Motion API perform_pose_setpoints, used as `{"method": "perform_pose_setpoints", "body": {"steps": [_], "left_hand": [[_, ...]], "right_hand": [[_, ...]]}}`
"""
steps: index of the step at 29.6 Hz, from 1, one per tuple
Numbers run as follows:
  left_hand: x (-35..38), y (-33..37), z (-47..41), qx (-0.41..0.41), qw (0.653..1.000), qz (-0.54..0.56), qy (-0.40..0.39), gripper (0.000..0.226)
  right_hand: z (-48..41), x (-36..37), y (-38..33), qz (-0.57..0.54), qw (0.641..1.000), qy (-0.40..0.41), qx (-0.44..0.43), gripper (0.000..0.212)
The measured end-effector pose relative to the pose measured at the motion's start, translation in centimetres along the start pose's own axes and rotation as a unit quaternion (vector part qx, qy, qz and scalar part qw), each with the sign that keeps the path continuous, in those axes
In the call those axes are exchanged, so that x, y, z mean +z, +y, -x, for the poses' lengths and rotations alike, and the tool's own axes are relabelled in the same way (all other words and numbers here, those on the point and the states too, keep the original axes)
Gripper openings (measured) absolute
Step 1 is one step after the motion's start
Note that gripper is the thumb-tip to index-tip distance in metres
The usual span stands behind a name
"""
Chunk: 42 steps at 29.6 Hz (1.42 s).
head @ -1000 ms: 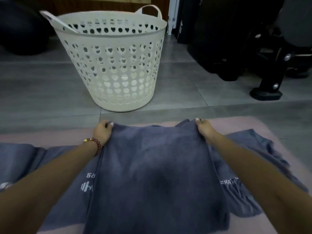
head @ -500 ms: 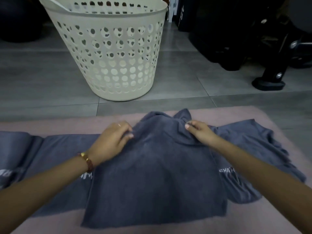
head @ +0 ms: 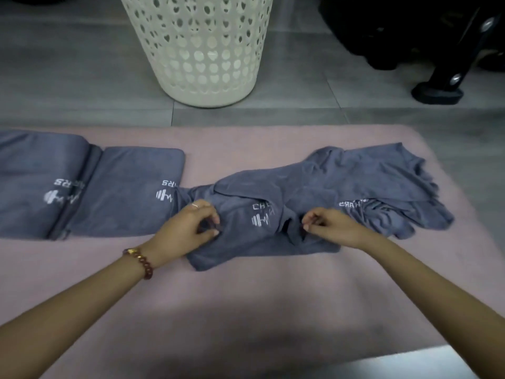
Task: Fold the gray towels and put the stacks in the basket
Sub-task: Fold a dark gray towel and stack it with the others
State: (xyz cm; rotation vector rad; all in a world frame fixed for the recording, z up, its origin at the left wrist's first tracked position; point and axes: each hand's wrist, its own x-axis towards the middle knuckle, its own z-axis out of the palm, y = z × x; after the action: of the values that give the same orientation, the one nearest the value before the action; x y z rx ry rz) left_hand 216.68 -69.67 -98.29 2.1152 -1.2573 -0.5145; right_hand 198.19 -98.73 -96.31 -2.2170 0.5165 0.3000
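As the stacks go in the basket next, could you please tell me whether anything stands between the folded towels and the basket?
Nothing visible does: only bare mat and tiled floor lie between the folded towels and the basket. The black stand base sits well off to the right.

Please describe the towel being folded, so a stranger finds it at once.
Find the pink mat before the cream basket. At its middle the left hand and right hand pinch a gray towel. The folded towels to its left lie flat, the heap to its right is crumpled; only this one is held.
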Motion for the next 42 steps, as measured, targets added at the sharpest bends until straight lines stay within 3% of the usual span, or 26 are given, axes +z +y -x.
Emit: {"method": "perform_pose_setpoints", "body": {"steps": [2, 5, 8, 10, 12, 14, 17, 19, 21, 22, 24, 27, 29, 31, 34, 36, 38, 39, 42], "left_hand": [[1.4, 0.3, 0.0, -0.042, 0.999, -0.023, -0.014, 0.039], [3.1, 0.8, 0.3, -0.102, 0.990, -0.086, -0.045, 0.066], [4.1, 1.2, 0.7, -0.131, 0.989, -0.072, 0.016, 0.067], [4.3, 1.3, 1.2, -0.170, 0.983, -0.024, 0.059, 0.059], [4.2, 1.1, 1.7, -0.204, 0.976, 0.000, 0.071, 0.053], [3.8, 0.9, 2.1, -0.238, 0.970, 0.009, 0.055, 0.051], [2.3, 0.6, 1.4, -0.259, 0.959, 0.078, 0.088, 0.043], [0.4, 1.2, 0.3, -0.231, 0.948, 0.107, 0.193, 0.030], [-1.8, 2.4, -0.7, -0.113, 0.940, 0.058, 0.318, 0.021], [-2.8, 2.8, -1.2, -0.037, 0.939, 0.016, 0.342, 0.020], [-3.6, 3.0, -1.6, 0.082, 0.946, -0.086, 0.303, 0.028], [-2.2, 0.9, -0.8, 0.180, 0.951, -0.215, 0.129, 0.030], [-0.5, -1.2, 0.4, 0.159, 0.952, -0.262, 0.023, 0.028], [0.5, -2.2, 1.5, 0.115, 0.960, -0.254, 0.000, 0.023], [0.5, -1.6, 0.9, 0.063, 0.980, -0.171, 0.079, 0.031], [0.1, -0.9, -0.9, 0.046, 0.982, -0.141, 0.115, 0.032], [0.2, -0.5, -3.0, 0.049, 0.986, -0.133, 0.087, 0.039], [0.6, -0.5, -3.9, 0.067, 0.983, -0.161, 0.053, 0.051], [1.8, 0.4, -6.0, 0.084, 0.962, -0.257, -0.038, 0.069]], "right_hand": [[-0.9, 0.2, -2.1, 0.000, 0.993, 0.116, -0.032, 0.003], [-2.8, 0.9, -5.6, 0.074, 0.965, 0.217, -0.124, 0.030], [-5.0, 2.2, -8.9, 0.173, 0.954, 0.170, -0.178, 0.064], [-6.6, 3.1, -9.9, 0.260, 0.951, 0.107, -0.130, 0.080], [-8.0, 3.2, -9.4, 0.323, 0.943, 0.057, -0.058, 0.077], [-8.4, 2.5, -8.2, 0.326, 0.943, 0.058, -0.018, 0.053], [-8.0, 0.0, -6.5, 0.155, 0.975, 0.157, -0.020, 0.028], [-7.2, -2.4, -6.4, -0.105, 0.970, 0.220, -0.024, 0.022], [-5.5, -4.4, -6.7, -0.367, 0.893, 0.254, -0.048, 0.019], [-4.5, -4.9, -6.6, -0.447, 0.854, 0.258, -0.060, 0.018], [-2.5, -4.5, -5.6, -0.499, 0.827, 0.254, -0.056, 0.020], [0.1, -1.6, -1.4, -0.469, 0.844, 0.250, 0.067, 0.007], [1.7, 0.2, 2.4, -0.443, 0.831, 0.276, 0.194, 0.014], [3.2, 1.1, 5.3, -0.420, 0.814, 0.313, 0.250, 0.018], [4.5, 0.8, 6.2, -0.401, 0.808, 0.382, 0.202, 0.027], [4.3, 0.1, 6.0, -0.302, 0.860, 0.389, 0.134, 0.053], [3.6, -0.3, 6.3, -0.103, 0.938, 0.326, 0.058, 0.060], [3.3, -0.4, 6.4, -0.004, 0.961, 0.275, 0.038, 0.055], [2.7, 0.1, 6.2, 0.114, 0.975, 0.187, 0.026, 0.038]]}}
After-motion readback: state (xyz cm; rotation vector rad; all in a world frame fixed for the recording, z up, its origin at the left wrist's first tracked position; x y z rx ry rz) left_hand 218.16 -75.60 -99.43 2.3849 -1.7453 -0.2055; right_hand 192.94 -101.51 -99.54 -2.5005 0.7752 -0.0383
